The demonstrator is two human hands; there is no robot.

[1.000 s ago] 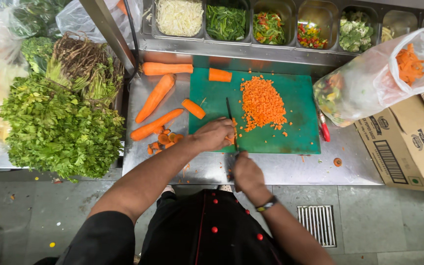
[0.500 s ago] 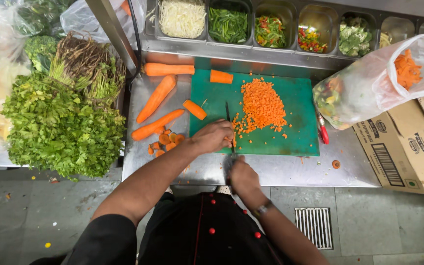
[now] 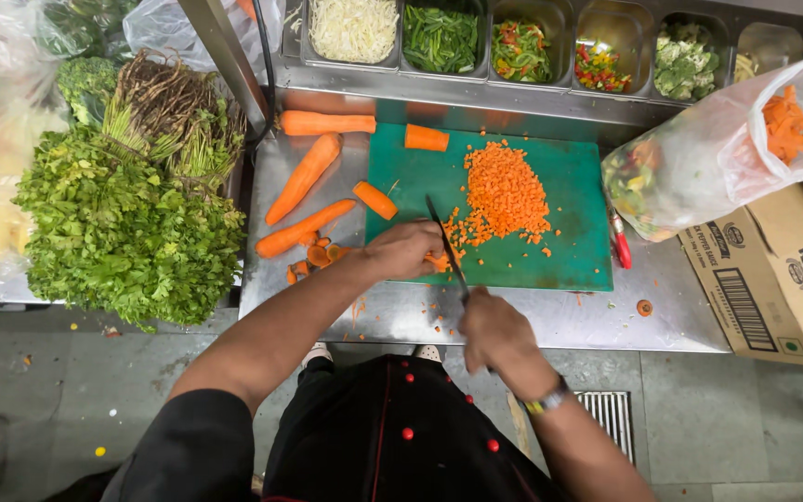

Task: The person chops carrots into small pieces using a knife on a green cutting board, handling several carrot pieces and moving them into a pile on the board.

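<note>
My right hand (image 3: 496, 330) is closed around the handle of a knife (image 3: 445, 244), whose narrow dark blade runs up and away from me across the near edge of the green cutting board (image 3: 576, 200). My left hand (image 3: 406, 249) lies just left of the blade, fingers (image 3: 427, 244) curled down over a piece of carrot (image 3: 438, 263) that shows as a small orange end between my knuckles and the steel. The blade sits right against that piece; I cannot tell how far it has gone in.

Just beyond the knife tip is a heap of diced carrot (image 3: 506, 193), fine, crumbly and bright orange, with stray bits scattered over the smooth matte board. A short cylindrical carrot chunk (image 3: 426, 138) lies at the far edge of the board, and a tapered stub (image 3: 375, 200) at its left edge.

On the dull steel bench (image 3: 550, 321) left of the board lie whole carrots (image 3: 305, 177), long and smooth, and a few round carrot ends (image 3: 313, 256) near my left wrist. Further left is a mound of leafy greens (image 3: 123, 232), ruffled and dense, with rooty bunches above. At the back, steel containers (image 3: 532, 37) hold cut vegetables. To the right, a clear plastic bag (image 3: 727, 149) with vegetables rests beside a cardboard box (image 3: 773, 270).
</note>
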